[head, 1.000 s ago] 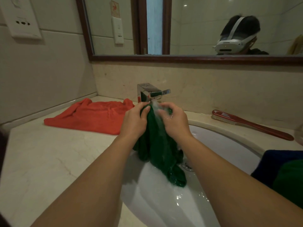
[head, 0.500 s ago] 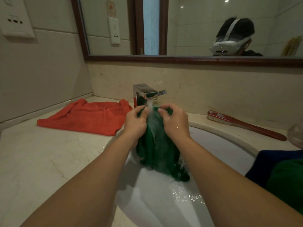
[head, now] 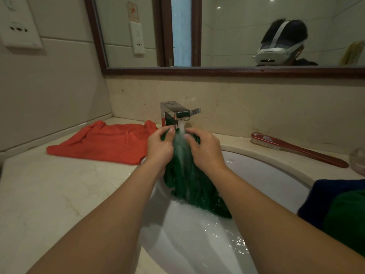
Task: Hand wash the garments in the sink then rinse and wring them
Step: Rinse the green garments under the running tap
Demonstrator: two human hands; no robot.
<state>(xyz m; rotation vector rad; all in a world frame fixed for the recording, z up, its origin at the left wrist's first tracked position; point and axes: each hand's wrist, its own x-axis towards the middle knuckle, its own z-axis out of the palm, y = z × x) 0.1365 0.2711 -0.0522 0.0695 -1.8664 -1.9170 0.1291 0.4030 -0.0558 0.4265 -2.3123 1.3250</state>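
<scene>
Left hand [head: 160, 149] and right hand [head: 205, 151] grip a green garment [head: 189, 186] under the running chrome faucet [head: 175, 113], over the white sink [head: 266, 180], beside an orange garment [head: 106, 143].

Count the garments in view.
4. A green garment under the tap, gripped by the left hand and right hand; an orange garment on the counter left of the sink; dark blue cloth and green cloth at the right edge, cropped, so more may be hidden.

walls [head: 59, 86]: beige tile | mirror [head: 233, 32]: dark wood frame | counter [head: 49, 194]: pale marble | light: dim
</scene>
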